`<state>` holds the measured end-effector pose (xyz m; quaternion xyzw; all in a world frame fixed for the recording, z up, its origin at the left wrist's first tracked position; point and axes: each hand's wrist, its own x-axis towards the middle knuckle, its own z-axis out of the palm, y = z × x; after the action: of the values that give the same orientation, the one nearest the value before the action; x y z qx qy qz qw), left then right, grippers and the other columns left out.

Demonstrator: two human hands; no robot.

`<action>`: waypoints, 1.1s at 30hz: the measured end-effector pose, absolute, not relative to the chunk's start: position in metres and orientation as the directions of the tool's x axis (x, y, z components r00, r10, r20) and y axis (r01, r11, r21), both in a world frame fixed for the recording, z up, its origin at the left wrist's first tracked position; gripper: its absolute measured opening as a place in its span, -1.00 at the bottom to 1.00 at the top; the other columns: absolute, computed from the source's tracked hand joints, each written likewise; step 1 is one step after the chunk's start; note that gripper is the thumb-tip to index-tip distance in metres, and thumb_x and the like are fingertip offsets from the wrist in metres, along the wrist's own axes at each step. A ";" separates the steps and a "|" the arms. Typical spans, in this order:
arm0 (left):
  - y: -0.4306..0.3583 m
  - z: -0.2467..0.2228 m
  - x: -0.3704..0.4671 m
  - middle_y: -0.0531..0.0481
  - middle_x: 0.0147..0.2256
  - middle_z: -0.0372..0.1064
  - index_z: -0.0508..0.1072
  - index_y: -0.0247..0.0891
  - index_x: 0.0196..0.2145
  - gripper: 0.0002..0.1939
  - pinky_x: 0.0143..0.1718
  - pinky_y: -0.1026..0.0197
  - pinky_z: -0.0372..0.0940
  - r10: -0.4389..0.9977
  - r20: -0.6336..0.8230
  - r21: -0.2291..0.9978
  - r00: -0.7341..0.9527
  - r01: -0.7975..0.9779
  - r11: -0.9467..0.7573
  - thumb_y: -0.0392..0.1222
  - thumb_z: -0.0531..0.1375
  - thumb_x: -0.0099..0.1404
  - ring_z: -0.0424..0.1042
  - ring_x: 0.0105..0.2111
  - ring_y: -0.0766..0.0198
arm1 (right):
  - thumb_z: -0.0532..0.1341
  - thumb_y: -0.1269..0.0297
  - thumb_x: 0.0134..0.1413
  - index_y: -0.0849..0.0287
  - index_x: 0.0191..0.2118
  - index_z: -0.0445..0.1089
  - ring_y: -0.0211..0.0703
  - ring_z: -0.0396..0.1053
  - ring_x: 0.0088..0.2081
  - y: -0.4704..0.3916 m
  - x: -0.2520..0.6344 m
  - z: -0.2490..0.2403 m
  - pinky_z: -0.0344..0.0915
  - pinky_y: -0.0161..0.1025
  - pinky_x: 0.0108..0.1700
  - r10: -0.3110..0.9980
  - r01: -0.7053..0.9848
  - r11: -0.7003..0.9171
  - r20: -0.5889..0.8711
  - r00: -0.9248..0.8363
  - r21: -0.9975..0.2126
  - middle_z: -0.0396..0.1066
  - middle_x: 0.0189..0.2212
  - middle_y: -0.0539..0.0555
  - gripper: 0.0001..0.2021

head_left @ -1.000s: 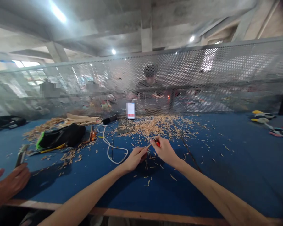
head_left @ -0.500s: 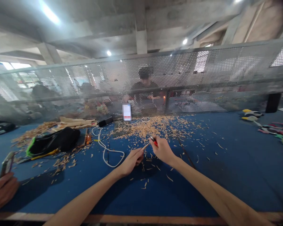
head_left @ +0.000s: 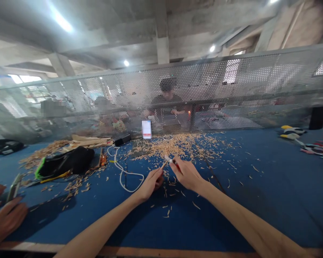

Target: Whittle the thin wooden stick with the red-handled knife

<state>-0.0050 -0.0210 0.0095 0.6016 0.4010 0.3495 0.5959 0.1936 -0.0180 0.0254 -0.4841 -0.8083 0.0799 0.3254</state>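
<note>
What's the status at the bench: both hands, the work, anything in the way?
Left hand gripping thin wooden stick. Right hand closed on a small tool, blade unclear. Shavings scattered ahead; white cable looped nearby.

A stick (head_left: 164,165) is gripped by the left hand (head_left: 151,183), a tool (head_left: 168,159) by the right hand (head_left: 187,174); shavings (head_left: 177,145) are strewn toward twelve o'clock

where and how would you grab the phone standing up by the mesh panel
I'd pinch the phone by its two long side edges, near the top, coming from the front and above. It stands upright and narrow with its lit screen facing forward, the mesh panel is behind it, and wood shavings lie around its foot.
</note>
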 end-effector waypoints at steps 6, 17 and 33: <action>-0.024 0.008 -0.005 0.21 -0.59 0.00 0.23 -0.20 -0.45 -0.38 -0.55 0.26 -0.10 0.930 0.154 0.944 0.335 0.229 -0.238 0.47 0.04 0.28 -0.06 -0.57 0.40 | -0.03 0.11 0.45 0.13 -0.13 0.36 -0.14 0.42 -0.40 -0.022 0.185 0.022 0.01 -0.24 -0.35 0.824 0.783 0.550 0.337 -0.455 -0.290 0.54 -0.38 0.09 -0.70; -0.030 0.014 -0.003 0.21 -0.63 -0.07 0.11 -0.15 -0.56 -0.34 -0.56 0.23 -0.13 0.930 0.174 0.935 0.323 0.243 -0.259 0.52 0.02 0.26 -0.11 -0.59 0.40 | -0.04 0.06 0.47 0.13 -0.03 0.36 -0.11 0.45 -0.40 -0.009 0.197 0.020 -0.08 -0.23 -0.38 0.782 0.797 0.593 0.316 -0.537 -0.116 0.56 -0.38 0.09 -0.68; -0.024 0.012 -0.004 0.18 -0.64 -0.06 0.11 -0.15 -0.58 -0.37 -0.59 0.25 -0.12 0.924 0.162 0.942 0.347 0.223 -0.249 0.44 0.06 0.29 -0.07 -0.60 0.38 | 0.00 0.04 0.43 0.11 0.04 0.41 -0.09 0.50 -0.32 0.003 0.213 0.020 0.03 -0.26 -0.37 0.746 0.788 0.614 0.359 -0.562 -0.043 0.61 -0.27 0.14 -0.64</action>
<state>-0.0038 -0.0237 0.0118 0.6873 0.4173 0.3902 0.4486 0.2128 0.0029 0.0196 -0.4349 -0.8815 -0.0611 0.1732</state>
